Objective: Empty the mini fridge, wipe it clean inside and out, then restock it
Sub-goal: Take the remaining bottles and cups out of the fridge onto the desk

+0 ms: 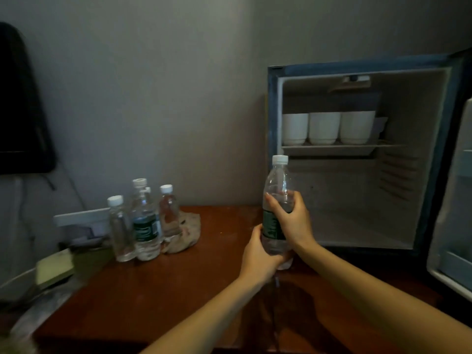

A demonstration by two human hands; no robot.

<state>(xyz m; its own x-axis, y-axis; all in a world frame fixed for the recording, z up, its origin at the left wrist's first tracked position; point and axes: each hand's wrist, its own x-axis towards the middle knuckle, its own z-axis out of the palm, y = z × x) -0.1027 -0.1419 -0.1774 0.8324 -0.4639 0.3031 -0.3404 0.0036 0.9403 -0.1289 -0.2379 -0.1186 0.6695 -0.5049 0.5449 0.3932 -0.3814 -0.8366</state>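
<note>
Just before the open mini fridge (357, 68), a water bottle (279, 180) is gripped upright by curled fingers (274, 206) of left hand (258, 259) and right hand (295, 223); likely emptying, so placement beside the bottles (145, 226) on the bench (178, 277) is called for.

wooden table (153, 290), bottles (145, 226), rag (185, 238); mini fridge (344, 195)

- Brown wooden table (153, 290), pushed against a grey wall (153, 85).
- Black screen (23, 111) on the left wall, cable (51, 183) trailing below it.
- White box (79, 217) at the table's back left.
</note>
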